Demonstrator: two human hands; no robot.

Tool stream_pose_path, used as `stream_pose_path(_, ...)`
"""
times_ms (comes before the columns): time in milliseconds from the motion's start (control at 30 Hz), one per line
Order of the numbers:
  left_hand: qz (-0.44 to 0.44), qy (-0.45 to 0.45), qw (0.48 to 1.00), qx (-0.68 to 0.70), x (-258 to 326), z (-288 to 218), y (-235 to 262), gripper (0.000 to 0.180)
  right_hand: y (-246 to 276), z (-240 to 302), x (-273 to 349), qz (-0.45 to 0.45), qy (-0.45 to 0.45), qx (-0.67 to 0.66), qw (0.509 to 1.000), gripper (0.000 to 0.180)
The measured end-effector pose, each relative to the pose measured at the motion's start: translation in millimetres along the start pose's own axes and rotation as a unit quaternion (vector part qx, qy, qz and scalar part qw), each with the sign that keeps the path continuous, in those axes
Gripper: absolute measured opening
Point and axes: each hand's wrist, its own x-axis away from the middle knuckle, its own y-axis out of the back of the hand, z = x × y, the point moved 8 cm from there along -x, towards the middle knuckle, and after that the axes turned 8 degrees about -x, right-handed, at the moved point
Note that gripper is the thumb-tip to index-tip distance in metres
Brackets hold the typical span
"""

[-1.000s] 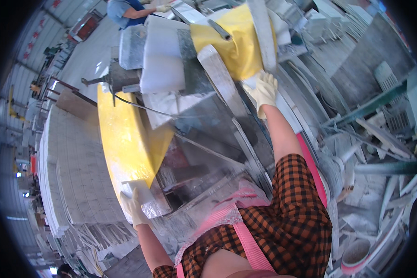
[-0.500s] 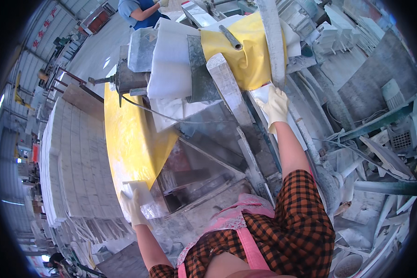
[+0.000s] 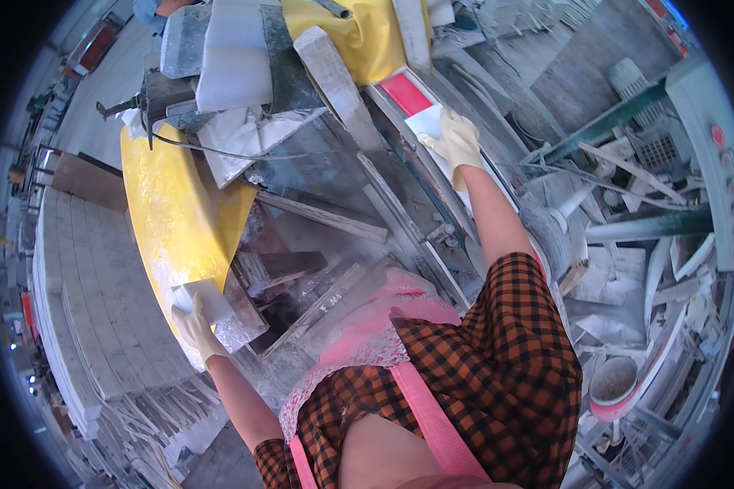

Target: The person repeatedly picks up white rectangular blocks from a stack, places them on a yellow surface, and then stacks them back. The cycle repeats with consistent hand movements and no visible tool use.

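Observation:
Both my hands wear cream rubber gloves. At the lower left, my left hand is closed on the near edge of a small white tile, which rests on a yellow plastic sheet. Farther off to the right, my right hand lies over a white flat piece on a narrow track, thumb pointing left and fingers bent over it. Just beyond that piece a red strip shows in the track. What is under the right palm is hidden.
A second yellow sheet drapes over the machine beyond the track. To the left stands a tall stack of pale slabs. A cable crosses the frame. Scrap pieces and a bucket lie at right. Part of another person shows at the top.
The view has swung, so the scene sits farther left and higher. My right hand has drawn back from the draped yellow sheet, uncovering the red strip. My left hand stays on the tile.

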Motion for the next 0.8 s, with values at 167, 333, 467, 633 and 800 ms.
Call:
stream_pose_path(167,0.022,-0.008,1.000,-0.009,17.2,-26.4,11.2,0.073,58.0,-56.5,91.9,-0.020,0.055,-0.188,0.980,0.067)
stream_pose_path(333,0.018,-0.013,1.000,0.007,20.6,-32.5,11.8,0.067,91.5,-54.6,197.4,0.115,0.144,0.015,0.983,0.078)
stream_pose_path(467,0.005,-0.024,1.000,0.009,14.4,-28.6,9.1,0.068,63.0,-41.7,214.4,0.101,0.088,0.124,0.983,0.084)
stream_pose_path(633,0.005,-0.033,0.999,-0.008,12.9,-27.5,10.0,0.066,38.9,-48.9,204.5,0.068,0.069,0.228,0.969,0.072)
stream_pose_path(800,-0.011,-0.028,0.999,0.011,16.5,-29.8,12.5,0.063,74.5,-25.5,193.0,-0.080,0.204,0.184,0.958,0.049)
